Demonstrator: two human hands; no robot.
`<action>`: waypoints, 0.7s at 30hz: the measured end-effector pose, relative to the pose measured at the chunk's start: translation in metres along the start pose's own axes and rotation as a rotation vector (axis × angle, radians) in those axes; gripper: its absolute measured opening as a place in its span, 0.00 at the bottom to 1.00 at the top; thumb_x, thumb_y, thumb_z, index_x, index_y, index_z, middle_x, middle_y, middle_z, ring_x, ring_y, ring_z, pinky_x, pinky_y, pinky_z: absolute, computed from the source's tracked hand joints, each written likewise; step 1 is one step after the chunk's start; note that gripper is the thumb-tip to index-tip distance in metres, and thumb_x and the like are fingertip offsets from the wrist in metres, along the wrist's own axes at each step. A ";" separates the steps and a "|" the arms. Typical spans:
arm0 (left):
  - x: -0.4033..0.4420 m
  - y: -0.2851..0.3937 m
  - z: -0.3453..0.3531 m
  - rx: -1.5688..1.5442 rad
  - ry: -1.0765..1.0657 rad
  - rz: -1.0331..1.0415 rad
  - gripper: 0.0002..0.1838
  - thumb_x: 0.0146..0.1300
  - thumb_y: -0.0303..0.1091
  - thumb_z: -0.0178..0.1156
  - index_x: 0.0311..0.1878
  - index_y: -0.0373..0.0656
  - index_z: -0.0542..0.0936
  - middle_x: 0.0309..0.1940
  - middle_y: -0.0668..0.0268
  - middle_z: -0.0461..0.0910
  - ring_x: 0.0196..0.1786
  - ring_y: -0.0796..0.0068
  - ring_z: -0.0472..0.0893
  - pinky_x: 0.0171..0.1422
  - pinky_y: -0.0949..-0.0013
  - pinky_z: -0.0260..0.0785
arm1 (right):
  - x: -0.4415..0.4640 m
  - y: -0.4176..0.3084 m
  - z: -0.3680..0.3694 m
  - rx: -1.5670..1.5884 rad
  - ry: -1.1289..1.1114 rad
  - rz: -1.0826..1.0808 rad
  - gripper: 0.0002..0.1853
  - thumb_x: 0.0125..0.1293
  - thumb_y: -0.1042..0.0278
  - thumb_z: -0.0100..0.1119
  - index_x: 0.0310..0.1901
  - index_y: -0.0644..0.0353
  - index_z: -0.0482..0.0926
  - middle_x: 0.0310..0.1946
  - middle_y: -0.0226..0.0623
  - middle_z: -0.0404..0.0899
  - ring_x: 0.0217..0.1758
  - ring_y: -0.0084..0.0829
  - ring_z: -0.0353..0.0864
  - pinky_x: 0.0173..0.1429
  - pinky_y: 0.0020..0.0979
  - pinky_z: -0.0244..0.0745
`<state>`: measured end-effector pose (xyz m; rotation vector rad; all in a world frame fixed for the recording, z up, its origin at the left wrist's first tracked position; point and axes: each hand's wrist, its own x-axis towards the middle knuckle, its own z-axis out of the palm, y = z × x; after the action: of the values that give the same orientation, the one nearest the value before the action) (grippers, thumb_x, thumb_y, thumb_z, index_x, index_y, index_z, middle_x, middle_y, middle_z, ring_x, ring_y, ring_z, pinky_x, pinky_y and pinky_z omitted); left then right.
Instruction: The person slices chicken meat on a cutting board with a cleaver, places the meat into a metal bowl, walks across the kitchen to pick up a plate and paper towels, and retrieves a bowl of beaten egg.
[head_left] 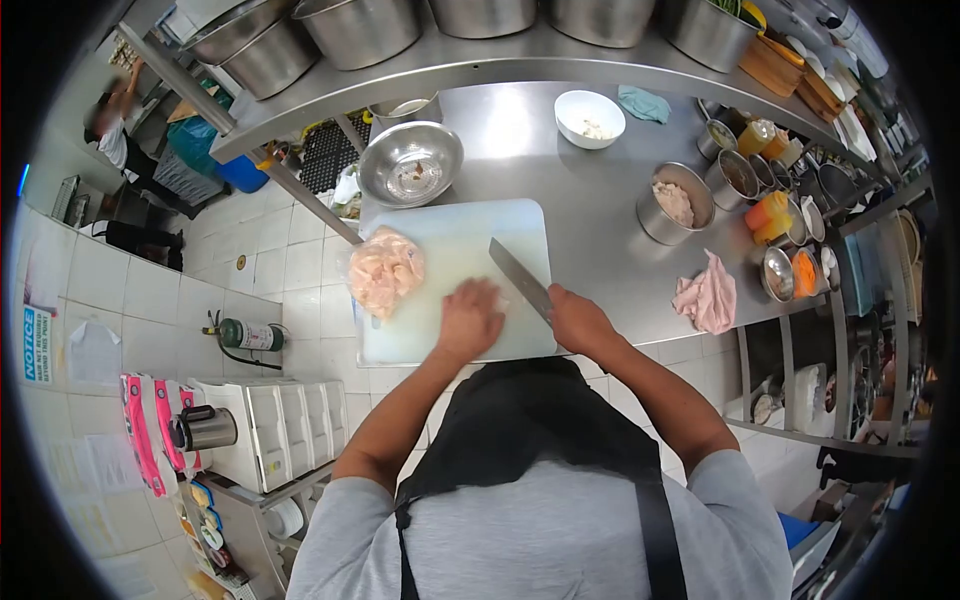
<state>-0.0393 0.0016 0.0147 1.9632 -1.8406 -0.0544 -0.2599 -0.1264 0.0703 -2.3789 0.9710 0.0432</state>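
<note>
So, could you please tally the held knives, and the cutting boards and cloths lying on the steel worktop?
Knife in the right hand: 1
Cutting board: 1
Cloths, pink cloth and teal cloth: 2
Total: 4

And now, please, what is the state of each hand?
Left hand: blurred, at the cutting board; whether open or closed cannot be told.
Right hand: closed, holding the knife.

We observe that the left hand [472,317] is blurred, the right hand [580,318] conceals the handle of the knife [520,276], and the view's top edge truncates the steel containers [357,36].
</note>
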 end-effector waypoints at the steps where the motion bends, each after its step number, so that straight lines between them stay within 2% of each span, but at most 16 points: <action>1: -0.003 -0.012 0.002 0.008 0.029 -0.095 0.31 0.62 0.35 0.70 0.71 0.43 0.80 0.70 0.55 0.77 0.72 0.47 0.74 0.73 0.44 0.70 | -0.002 0.000 0.001 -0.010 0.005 -0.003 0.12 0.76 0.70 0.59 0.53 0.68 0.71 0.45 0.61 0.85 0.48 0.64 0.87 0.54 0.60 0.81; 4: -0.010 -0.033 -0.004 -0.059 0.089 -0.258 0.29 0.61 0.31 0.69 0.69 0.44 0.81 0.70 0.53 0.77 0.71 0.46 0.75 0.71 0.45 0.70 | -0.006 -0.008 -0.004 -0.033 0.021 -0.025 0.11 0.76 0.70 0.58 0.53 0.67 0.72 0.46 0.58 0.85 0.47 0.63 0.87 0.53 0.59 0.81; 5: -0.013 -0.034 -0.007 -0.112 0.079 -0.201 0.25 0.62 0.28 0.68 0.64 0.45 0.82 0.63 0.53 0.80 0.66 0.46 0.76 0.68 0.45 0.71 | -0.010 -0.013 -0.007 -0.033 0.024 -0.032 0.10 0.77 0.70 0.57 0.53 0.66 0.72 0.46 0.57 0.84 0.47 0.62 0.87 0.52 0.59 0.82; 8: -0.016 -0.027 0.003 -0.229 0.036 -0.062 0.20 0.63 0.28 0.68 0.60 0.45 0.83 0.55 0.55 0.81 0.61 0.46 0.78 0.64 0.45 0.71 | -0.015 -0.024 -0.013 -0.071 -0.044 -0.069 0.09 0.77 0.71 0.57 0.52 0.65 0.72 0.45 0.56 0.84 0.47 0.60 0.88 0.52 0.58 0.82; 9: -0.013 -0.019 0.006 -0.222 0.093 -0.037 0.16 0.65 0.29 0.68 0.56 0.46 0.85 0.51 0.57 0.82 0.57 0.48 0.79 0.63 0.47 0.71 | -0.015 -0.026 -0.016 -0.094 -0.077 -0.084 0.09 0.77 0.71 0.57 0.52 0.64 0.72 0.45 0.55 0.84 0.47 0.60 0.88 0.51 0.58 0.82; 12: -0.011 -0.013 0.016 -0.146 0.129 -0.098 0.12 0.66 0.30 0.69 0.52 0.46 0.86 0.50 0.61 0.83 0.57 0.52 0.79 0.63 0.49 0.71 | -0.023 -0.037 -0.026 -0.131 -0.158 -0.097 0.10 0.74 0.74 0.57 0.52 0.65 0.72 0.44 0.55 0.84 0.46 0.60 0.88 0.51 0.56 0.82; 15: -0.010 -0.011 0.019 -0.140 0.184 -0.107 0.09 0.66 0.31 0.70 0.49 0.47 0.88 0.48 0.65 0.84 0.57 0.55 0.79 0.62 0.50 0.71 | -0.035 -0.035 -0.029 -0.131 -0.197 -0.073 0.10 0.77 0.71 0.58 0.52 0.65 0.71 0.46 0.55 0.83 0.46 0.62 0.86 0.51 0.59 0.80; 18: -0.009 -0.013 0.018 -0.151 0.162 -0.105 0.08 0.66 0.32 0.71 0.47 0.48 0.88 0.47 0.67 0.85 0.58 0.56 0.79 0.62 0.51 0.71 | -0.029 -0.041 -0.025 -0.173 -0.198 -0.085 0.14 0.66 0.81 0.55 0.53 0.66 0.72 0.44 0.58 0.84 0.47 0.60 0.88 0.52 0.56 0.83; 21: -0.006 -0.017 0.020 -0.153 0.140 -0.075 0.07 0.66 0.32 0.71 0.47 0.48 0.89 0.47 0.69 0.85 0.58 0.57 0.80 0.61 0.51 0.72 | 0.003 -0.037 0.010 -0.135 -0.197 -0.037 0.11 0.77 0.71 0.58 0.54 0.66 0.71 0.47 0.59 0.84 0.49 0.61 0.87 0.52 0.58 0.81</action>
<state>-0.0305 0.0017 -0.0104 1.8801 -1.6248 -0.0772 -0.2316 -0.1016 0.0793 -2.4582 0.8547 0.3320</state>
